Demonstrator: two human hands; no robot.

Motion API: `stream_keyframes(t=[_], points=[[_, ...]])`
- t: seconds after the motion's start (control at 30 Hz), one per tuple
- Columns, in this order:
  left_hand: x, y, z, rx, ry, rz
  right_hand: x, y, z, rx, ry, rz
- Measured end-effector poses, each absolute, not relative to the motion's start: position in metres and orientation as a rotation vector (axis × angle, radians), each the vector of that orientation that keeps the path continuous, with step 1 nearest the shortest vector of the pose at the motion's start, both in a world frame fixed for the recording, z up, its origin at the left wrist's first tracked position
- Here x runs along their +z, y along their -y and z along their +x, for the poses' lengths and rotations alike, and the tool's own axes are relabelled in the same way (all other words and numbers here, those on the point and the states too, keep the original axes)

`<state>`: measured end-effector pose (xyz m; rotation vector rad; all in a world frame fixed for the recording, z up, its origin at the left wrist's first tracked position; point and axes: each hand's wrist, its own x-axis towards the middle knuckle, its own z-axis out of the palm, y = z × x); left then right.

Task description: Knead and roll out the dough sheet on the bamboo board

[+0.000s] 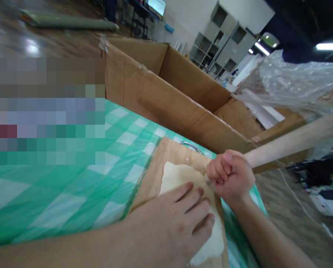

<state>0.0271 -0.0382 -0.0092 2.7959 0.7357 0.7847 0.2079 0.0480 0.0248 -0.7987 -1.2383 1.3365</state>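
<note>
A thin, flattened sheet of dough [177, 175] with an uneven edge lies on a wooden board [146, 190]. My left hand [180, 216] rests across the dough, fingers slightly apart and curved, covering its middle and lower left. In a closed fist, my right hand [233, 175] grips a long wooden rolling pin [289, 143] near one end, at the board's right edge. The pin slants up to the right, lifted off the board, and its far end leaves the view. Its short tip pokes out below my fist, close to the dough.
A green and white checked cloth [94, 190] covers the table. Behind the board stands a large open cardboard box [161, 100], with clear plastic wrap [297, 78] at its right. A metal handle [191, 146] shows at the board's far edge. A blurred patch hides the left side.
</note>
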Motion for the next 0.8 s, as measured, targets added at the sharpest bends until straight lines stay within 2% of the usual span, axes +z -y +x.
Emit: stream_keyframes(t=[0.5,0.67,0.8], points=[[-0.005,0.040,0.025,0.722,-0.790,2.805,0.010,-0.056,0.203,1.371,1.048,-0.878],[-0.006,0.035,0.022,0.620,-0.723,2.840,0.020,-0.069,0.214,1.461,0.803,-0.917],[-0.005,0.034,0.020,0.583,-0.703,2.836,0.032,-0.067,0.215,1.440,0.825,-0.865]])
